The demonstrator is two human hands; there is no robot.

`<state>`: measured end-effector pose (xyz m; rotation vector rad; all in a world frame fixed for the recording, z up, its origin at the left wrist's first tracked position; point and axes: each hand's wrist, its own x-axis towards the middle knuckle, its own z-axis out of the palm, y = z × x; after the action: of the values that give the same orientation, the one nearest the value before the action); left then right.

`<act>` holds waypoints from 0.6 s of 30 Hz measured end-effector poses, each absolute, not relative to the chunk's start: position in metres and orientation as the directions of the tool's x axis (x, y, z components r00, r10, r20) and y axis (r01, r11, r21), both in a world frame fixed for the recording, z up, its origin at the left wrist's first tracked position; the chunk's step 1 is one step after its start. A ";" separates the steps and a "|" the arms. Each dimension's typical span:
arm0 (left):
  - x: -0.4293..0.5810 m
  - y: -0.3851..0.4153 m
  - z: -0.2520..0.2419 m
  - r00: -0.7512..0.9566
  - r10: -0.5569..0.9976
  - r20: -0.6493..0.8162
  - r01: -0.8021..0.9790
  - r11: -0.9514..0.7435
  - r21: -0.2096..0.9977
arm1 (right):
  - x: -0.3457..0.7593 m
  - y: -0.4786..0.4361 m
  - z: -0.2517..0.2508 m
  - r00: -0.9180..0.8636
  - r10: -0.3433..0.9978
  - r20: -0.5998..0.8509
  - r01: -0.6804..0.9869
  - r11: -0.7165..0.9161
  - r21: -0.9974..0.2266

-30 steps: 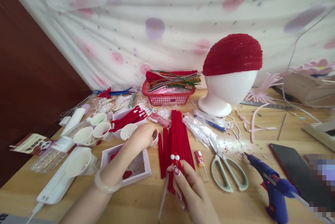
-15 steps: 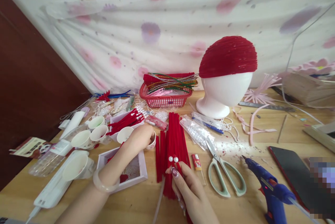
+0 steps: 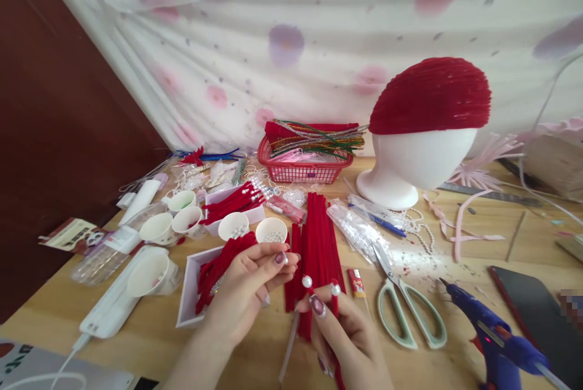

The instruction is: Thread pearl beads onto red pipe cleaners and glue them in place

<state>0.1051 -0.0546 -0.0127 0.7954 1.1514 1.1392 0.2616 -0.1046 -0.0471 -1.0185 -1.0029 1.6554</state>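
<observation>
My left hand is pinched, with a small white pearl bead at its thumb and fingertips. My right hand grips two red pipe cleaners, each tipped with a white pearl. Both hands are close together above a bundle of red pipe cleaners lying on the table. Just beyond my left hand stands a paper cup of pearl beads, beside another cup of smaller-looking beads. A white box holding red pieces is partly hidden by my left forearm.
On the right lie scissors, a blue glue gun, a phone and a lighter. A white head form wears a red cap. Farther back is a red basket; a power strip lies left.
My left hand has come out of the pearl cup and moved nearer my right hand, with a bead in its fingertips. The two pearl-tipped stems are now farther apart. The view has shifted left.
</observation>
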 end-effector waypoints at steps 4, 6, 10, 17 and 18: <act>0.104 -0.062 -0.012 0.120 0.917 -0.381 -0.568 0.378 0.731 | 0.251 -0.105 -0.042 -0.278 0.939 -0.201 -0.226 -0.267 -0.937; 0.101 -0.063 -0.011 0.166 0.909 -0.383 -0.636 0.396 0.663 | 0.244 -0.106 -0.040 -0.272 0.939 -0.210 -0.220 -0.273 -0.936; 0.095 -0.067 -0.015 0.233 0.877 -0.420 -0.716 0.447 0.537 | 0.235 -0.108 -0.036 -0.261 0.946 -0.194 -0.227 -0.256 -0.940; 0.087 -0.073 -0.016 0.295 0.851 -0.435 -0.746 0.489 0.452 | 0.225 -0.114 -0.031 -0.267 0.943 -0.197 -0.179 -0.249 -0.952; 0.086 -0.074 -0.015 0.307 0.845 -0.438 -0.749 0.498 0.436 | 0.224 -0.115 -0.031 -0.265 0.946 -0.189 -0.180 -0.241 -0.954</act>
<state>0.0859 -0.0737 -0.0150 0.1609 0.6818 1.0605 0.2236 -0.1146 -0.0314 -1.0764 -1.1102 1.6478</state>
